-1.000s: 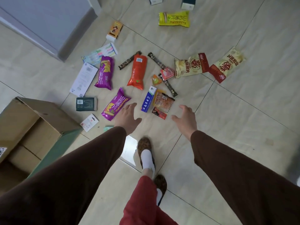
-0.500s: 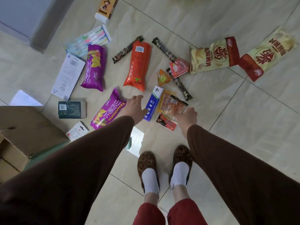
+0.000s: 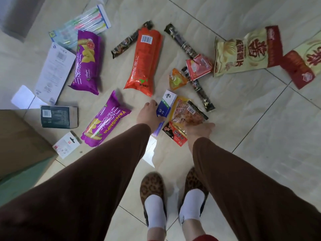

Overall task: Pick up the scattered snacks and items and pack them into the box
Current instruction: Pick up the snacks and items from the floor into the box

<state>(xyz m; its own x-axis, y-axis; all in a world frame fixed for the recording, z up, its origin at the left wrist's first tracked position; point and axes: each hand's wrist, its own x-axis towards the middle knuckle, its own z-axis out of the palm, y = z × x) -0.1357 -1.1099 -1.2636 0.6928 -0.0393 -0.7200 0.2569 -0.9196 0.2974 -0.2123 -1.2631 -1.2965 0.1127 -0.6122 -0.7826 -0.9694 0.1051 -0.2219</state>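
Snacks and small items lie scattered on the tiled floor. My left hand [image 3: 147, 115] grips a blue and white carton [image 3: 166, 104] from its left side. Just to the right, my right hand [image 3: 199, 130] holds the lower edge of a yellow and red snack packet [image 3: 185, 117]; its fingers are hidden under the packet. The open cardboard box [image 3: 19, 136] stands at the left edge, only partly in view.
Two purple packets [image 3: 88, 61] [image 3: 104, 120], an orange packet [image 3: 144, 61], dark stick snacks [image 3: 199, 87], two yellow-red chip bags [image 3: 246, 49], a toothbrush pack [image 3: 81, 23], a white card [image 3: 53, 73] and a dark green carton [image 3: 59, 116] lie around. My slippered feet [image 3: 152, 192] stand below.
Both hands dropped forward from above the floor onto the items; the left took hold of the blue carton, the right the snack packet. The camera moved lower and closer.
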